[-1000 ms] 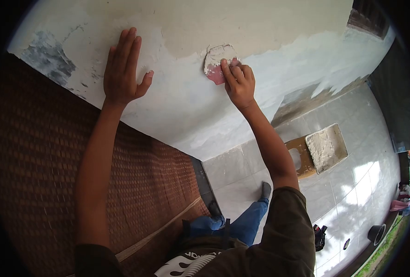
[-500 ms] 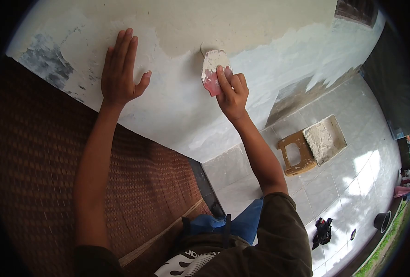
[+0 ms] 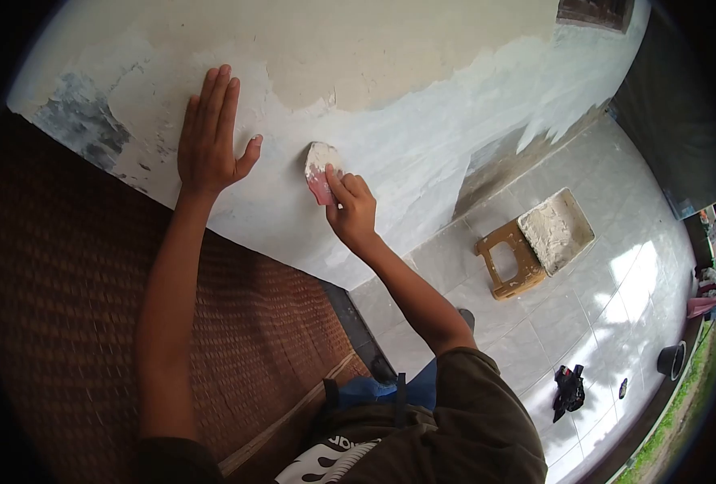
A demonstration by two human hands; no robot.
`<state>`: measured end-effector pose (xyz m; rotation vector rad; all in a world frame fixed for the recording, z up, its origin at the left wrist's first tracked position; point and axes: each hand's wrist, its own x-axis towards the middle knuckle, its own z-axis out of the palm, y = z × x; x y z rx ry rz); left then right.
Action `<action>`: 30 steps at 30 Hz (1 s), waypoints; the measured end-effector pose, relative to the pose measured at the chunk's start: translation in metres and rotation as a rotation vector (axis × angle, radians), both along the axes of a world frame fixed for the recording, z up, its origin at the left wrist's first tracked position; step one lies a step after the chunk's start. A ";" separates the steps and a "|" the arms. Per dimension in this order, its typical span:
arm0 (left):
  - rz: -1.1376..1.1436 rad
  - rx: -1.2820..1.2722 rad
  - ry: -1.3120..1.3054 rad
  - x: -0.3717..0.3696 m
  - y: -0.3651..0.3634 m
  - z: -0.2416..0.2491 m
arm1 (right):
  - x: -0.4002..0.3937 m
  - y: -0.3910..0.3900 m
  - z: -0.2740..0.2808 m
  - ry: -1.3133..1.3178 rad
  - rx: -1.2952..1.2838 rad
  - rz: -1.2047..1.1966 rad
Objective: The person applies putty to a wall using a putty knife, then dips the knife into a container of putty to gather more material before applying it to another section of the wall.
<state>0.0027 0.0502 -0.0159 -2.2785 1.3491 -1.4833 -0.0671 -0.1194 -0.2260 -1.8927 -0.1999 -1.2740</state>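
My left hand (image 3: 209,141) lies flat on the wall (image 3: 406,133), its fingers stretched upward and the thumb held apart. To its right, my right hand (image 3: 351,208) grips a red putty scraper (image 3: 320,173), with the forefinger laid along it. White putty coats the scraper's upper part, which is against the wall. Around both hands the wall has whitish patches below a cream-coloured area, and a dark grey rough patch shows at far left.
On the tiled floor (image 3: 535,323), a tray of white putty (image 3: 559,230) rests on a brown plastic stool (image 3: 509,262). A black plastic bag (image 3: 568,393) and a dark bucket (image 3: 671,360) lie farther right. A woven brown panel (image 3: 75,306) fills the lower left.
My right hand has moved the scraper down and to the left along the wall, closer to my left hand. The left hand keeps its place on the wall. The view has shifted slightly.
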 end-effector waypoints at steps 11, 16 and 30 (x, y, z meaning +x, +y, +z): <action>0.026 0.040 0.038 -0.002 0.000 0.001 | 0.018 -0.066 0.073 -0.106 0.275 -0.202; 0.055 0.032 0.023 -0.002 -0.001 0.000 | 0.045 -0.055 0.062 -0.055 0.086 -0.341; 0.057 0.040 0.038 -0.003 -0.002 0.001 | 0.002 -0.003 0.060 -0.047 0.290 -0.046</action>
